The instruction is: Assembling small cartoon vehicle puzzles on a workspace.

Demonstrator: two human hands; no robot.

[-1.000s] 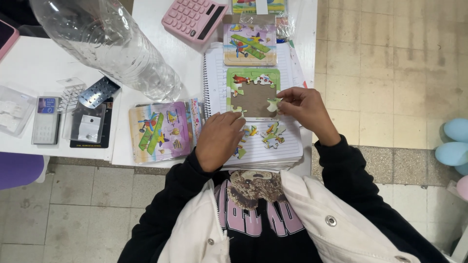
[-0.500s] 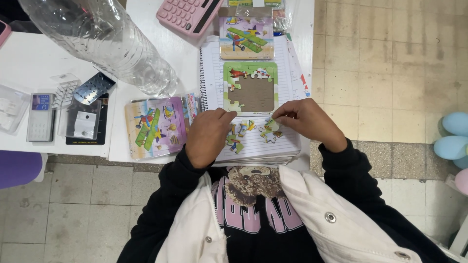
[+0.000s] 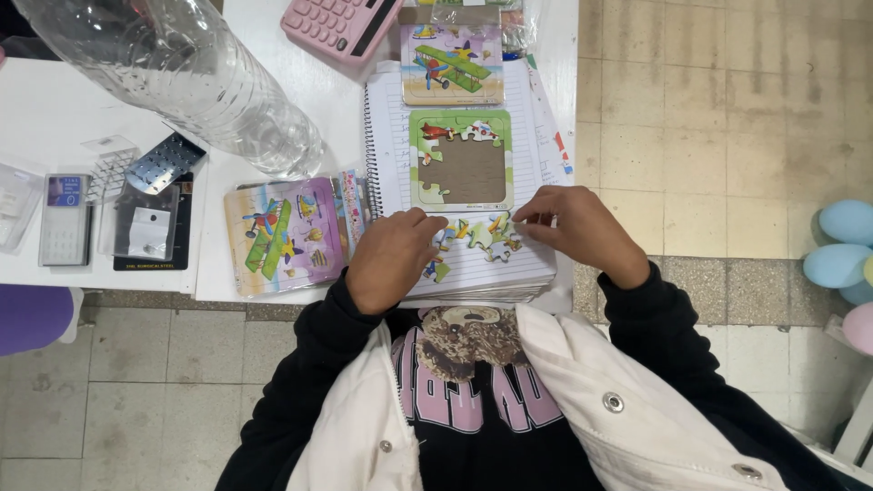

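At the far left of the white table [image 3: 55,91], a small grey handset [image 3: 64,218] is lying beside a clear packet on a black card [image 3: 145,227], and a big clear plastic bottle [image 3: 182,73] is lying on its side above them, slanting toward the middle. Just right of the bottle, a stack of airplane puzzle boards [image 3: 284,235] is sitting at the table edge, touching the spiral side of a lined notebook [image 3: 536,127]. A pink calculator [image 3: 341,25] is resting at the top, near another airplane puzzle [image 3: 452,64] that is lying on the notebook's upper part. Below that one, a green-framed puzzle tray [image 3: 459,159] is sitting mostly bare, showing brown backing, with a few pieces already seated along its top and left edges.

The left hand [image 3: 393,259] is resting palm down on the notebook's lower left, fingers curled over some loose pieces [image 3: 482,236]; whether it is pinching one I cannot tell. The loose pieces are lying scattered between the two hands, just below the tray. The right hand [image 3: 582,232] is reaching in from the right, its fingertips touching the rightmost pieces, not visibly closed round any. Farther right, pastel balloons [image 3: 841,250] are lying on the tiled floor [image 3: 709,109].
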